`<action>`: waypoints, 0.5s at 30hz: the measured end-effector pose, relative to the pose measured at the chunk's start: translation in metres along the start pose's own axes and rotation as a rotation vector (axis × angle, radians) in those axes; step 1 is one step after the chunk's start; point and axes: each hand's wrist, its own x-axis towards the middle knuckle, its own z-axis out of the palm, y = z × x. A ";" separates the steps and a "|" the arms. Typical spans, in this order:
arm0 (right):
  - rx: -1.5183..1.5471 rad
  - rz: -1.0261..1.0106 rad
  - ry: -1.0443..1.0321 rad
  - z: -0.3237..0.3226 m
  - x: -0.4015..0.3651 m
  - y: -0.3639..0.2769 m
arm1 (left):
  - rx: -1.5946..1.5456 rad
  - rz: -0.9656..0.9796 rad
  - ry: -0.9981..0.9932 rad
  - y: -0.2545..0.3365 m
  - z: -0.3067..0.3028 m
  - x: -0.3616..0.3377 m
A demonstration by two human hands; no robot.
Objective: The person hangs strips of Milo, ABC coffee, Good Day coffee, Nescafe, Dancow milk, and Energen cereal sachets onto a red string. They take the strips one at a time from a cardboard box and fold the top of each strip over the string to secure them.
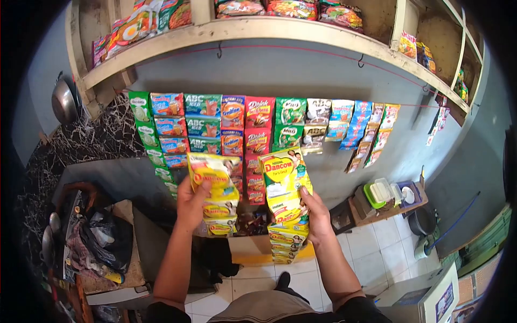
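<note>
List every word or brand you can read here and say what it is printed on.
"Dancow": yellow plastic sachet strip held by the right hand.
"Dancow": second yellow sachet strip in the left hand.
"ABC": hanging teal sachets.
"Milo": hanging green sachets.
Other hanging sachets and shelf packets: too small or blurred.
</note>
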 end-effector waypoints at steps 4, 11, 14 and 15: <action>-0.018 -0.028 -0.005 -0.006 0.021 -0.043 | 0.190 -0.004 0.207 0.023 0.034 0.062; -0.040 -0.065 -0.140 -0.023 0.064 -0.098 | -0.214 0.027 0.153 0.054 0.087 0.168; -0.018 -0.073 -0.215 -0.032 0.078 -0.108 | -0.146 0.104 0.180 0.057 0.100 0.219; -0.018 -0.088 -0.203 -0.032 0.080 -0.110 | -0.072 0.158 0.237 0.053 0.100 0.237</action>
